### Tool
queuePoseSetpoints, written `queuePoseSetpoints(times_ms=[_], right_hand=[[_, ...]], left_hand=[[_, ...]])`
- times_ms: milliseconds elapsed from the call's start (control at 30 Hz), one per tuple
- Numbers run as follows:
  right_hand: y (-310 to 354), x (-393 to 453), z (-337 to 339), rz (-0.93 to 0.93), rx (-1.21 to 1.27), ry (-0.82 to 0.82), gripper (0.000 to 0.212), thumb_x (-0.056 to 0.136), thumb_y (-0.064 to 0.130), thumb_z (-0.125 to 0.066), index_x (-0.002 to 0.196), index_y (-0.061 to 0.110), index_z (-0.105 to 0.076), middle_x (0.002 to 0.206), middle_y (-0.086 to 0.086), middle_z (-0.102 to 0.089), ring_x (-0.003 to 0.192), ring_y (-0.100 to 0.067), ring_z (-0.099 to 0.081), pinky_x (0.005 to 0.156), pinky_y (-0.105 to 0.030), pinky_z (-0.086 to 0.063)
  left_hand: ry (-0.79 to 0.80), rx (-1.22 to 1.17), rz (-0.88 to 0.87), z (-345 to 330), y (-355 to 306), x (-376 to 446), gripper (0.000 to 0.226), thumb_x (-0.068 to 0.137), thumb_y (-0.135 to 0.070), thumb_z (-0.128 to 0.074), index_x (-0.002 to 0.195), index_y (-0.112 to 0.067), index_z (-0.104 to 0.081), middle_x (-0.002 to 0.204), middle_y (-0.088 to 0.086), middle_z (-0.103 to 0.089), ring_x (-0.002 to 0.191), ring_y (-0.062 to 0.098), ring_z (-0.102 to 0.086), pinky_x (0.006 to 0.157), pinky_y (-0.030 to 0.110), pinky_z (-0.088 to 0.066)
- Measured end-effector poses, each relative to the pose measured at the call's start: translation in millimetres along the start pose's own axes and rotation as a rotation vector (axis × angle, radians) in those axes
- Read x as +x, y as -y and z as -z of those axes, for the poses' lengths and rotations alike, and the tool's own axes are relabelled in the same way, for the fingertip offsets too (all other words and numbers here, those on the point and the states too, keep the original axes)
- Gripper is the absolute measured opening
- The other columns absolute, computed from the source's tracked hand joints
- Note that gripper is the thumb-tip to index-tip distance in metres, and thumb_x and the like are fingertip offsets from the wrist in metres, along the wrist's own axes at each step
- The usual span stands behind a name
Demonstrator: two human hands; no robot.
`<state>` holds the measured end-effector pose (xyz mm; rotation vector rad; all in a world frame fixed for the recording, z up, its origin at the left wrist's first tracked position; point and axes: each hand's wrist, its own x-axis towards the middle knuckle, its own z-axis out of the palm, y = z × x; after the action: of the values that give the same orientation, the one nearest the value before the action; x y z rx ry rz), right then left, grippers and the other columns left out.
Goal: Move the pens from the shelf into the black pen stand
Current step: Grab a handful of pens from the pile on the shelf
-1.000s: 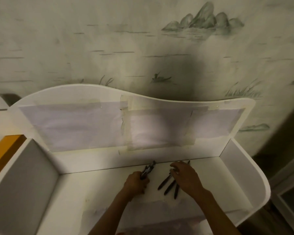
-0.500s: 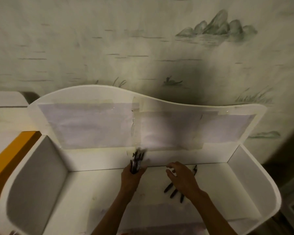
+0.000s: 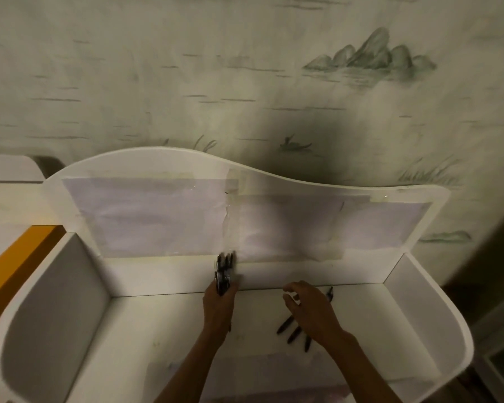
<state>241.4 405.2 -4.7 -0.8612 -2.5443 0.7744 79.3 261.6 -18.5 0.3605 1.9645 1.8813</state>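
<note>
The left hand grips a bundle of pens upright; the right hand hovers loosely open over about 4 loose pens on the shelf. They look light, stiff, slippery: pinch mid-barrel. No stand visible.

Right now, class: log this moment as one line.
left hand: grips pen bundle upright | right hand: open over loose pens | shelf | stand: unseen

Bunch of pens upright in left hand, left of right hand over loose pens on shelf.
</note>
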Motion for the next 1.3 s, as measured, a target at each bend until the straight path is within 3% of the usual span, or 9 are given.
queuePoseSetpoints(times_ms=[133,200,367,600,667,767,1000,1167,1300], right_hand=[[2.6,-0.1,0.1,0.007,-0.011,0.004,0.024,0.100,0.036,-0.051,0.118,0.026,-0.063,0.109,0.009,-0.060,0.092,-0.006,-0.057,0.084,-0.023,-0.046],[3.8,0.0,-1.2,0.018,-0.010,0.001,0.024,0.100,0.035,-0.051,0.118,0.026,-0.063,0.110,0.009,-0.060,0.093,-0.007,-0.057,0.086,-0.026,-0.047],[2.3,0.8,-5.2,0.024,-0.012,0.003,0.025,0.099,0.037,-0.052,0.119,0.028,-0.063,0.112,0.011,-0.060,0.095,-0.006,-0.058,0.089,-0.030,-0.048],[1.4,1.3,-3.4,0.012,-0.020,0.004,0.024,0.099,0.035,-0.052,0.119,0.026,-0.064,0.113,0.010,-0.060,0.097,-0.005,-0.056,0.085,-0.022,-0.043],[-0.3,2.2,-4.0,0.006,-0.025,-0.003,0.023,0.099,0.036,-0.053,0.118,0.027,-0.064,0.112,0.010,-0.061,0.095,-0.005,-0.056,0.084,-0.022,-0.043],[0.3,3.3,-4.8,0.007,-0.037,-0.011,0.023,0.099,0.036,-0.053,0.117,0.026,-0.064,0.111,0.011,-0.061,0.094,-0.004,-0.057,0.083,-0.021,-0.043],[3.8,1.4,-9.1,0.014,-0.048,0.008,0.026,0.099,0.037,-0.051,0.120,0.027,-0.064,0.114,0.010,-0.061,0.099,-0.005,-0.057,0.087,-0.023,-0.043],[8.5,2.2,-6.3,0.019,-0.039,0.008,0.027,0.100,0.035,-0.052,0.121,0.025,-0.064,0.114,0.009,-0.061,0.099,-0.004,-0.056,0.084,-0.017,-0.040],[15.2,3.5,-3.9,0.022,-0.033,0.005,0.026,0.100,0.036,-0.051,0.120,0.026,-0.064,0.112,0.012,-0.060,0.096,-0.002,-0.055,0.081,-0.016,-0.040]], left_hand=[[-0.017,-0.020,-0.092,-1.2,-4.0,1.0,0.025,0.081,-0.046,-0.078,0.089,-0.025,-0.068,0.072,-0.005,-0.065,0.065,0.014,-0.056,0.064,0.032,-0.049],[-0.049,-0.039,-0.145,-1.2,-6.4,0.7,0.025,0.078,-0.042,-0.081,0.094,-0.026,-0.070,0.078,-0.007,-0.070,0.070,0.014,-0.062,0.067,0.032,-0.052],[-0.009,0.094,-0.276,-0.2,-1.2,-0.9,0.033,0.080,-0.028,-0.083,0.108,-0.036,-0.068,0.094,-0.018,-0.072,0.089,-0.004,-0.065,0.076,0.012,-0.050],[-0.053,0.221,-0.109,9.5,30.7,5.5,0.022,0.087,-0.022,-0.075,0.105,-0.031,-0.066,0.086,-0.004,-0.071,0.084,0.021,-0.067,0.067,0.032,-0.049],[-0.099,0.165,-0.082,8.9,27.2,7.5,0.016,0.083,-0.029,-0.080,0.094,-0.029,-0.068,0.081,-0.004,-0.071,0.079,0.019,-0.067,0.067,0.032,-0.051],[-0.124,0.116,-0.056,7.0,20.9,9.7,0.035,0.071,-0.045,-0.086,0.077,-0.017,-0.066,0.069,0.000,-0.066,0.065,0.015,-0.060,0.063,0.033,-0.050],[-0.123,0.077,-0.012,7.7,24.5,12.9,0.029,0.081,-0.052,-0.076,0.078,-0.023,-0.071,0.067,-0.006,-0.067,0.061,0.010,-0.057,0.059,0.032,-0.046],[-0.090,0.176,0.061,14.8,39.2,16.5,0.011,0.089,-0.020,-0.072,0.079,-0.015,-0.071,0.073,0.002,-0.068,0.072,0.029,-0.065,0.063,0.043,-0.052],[-0.100,0.145,0.028,16.4,33.9,14.4,0.022,0.093,-0.023,-0.067,0.077,-0.009,-0.069,0.065,0.000,-0.069,0.067,0.021,-0.066,0.061,0.035,-0.047]])
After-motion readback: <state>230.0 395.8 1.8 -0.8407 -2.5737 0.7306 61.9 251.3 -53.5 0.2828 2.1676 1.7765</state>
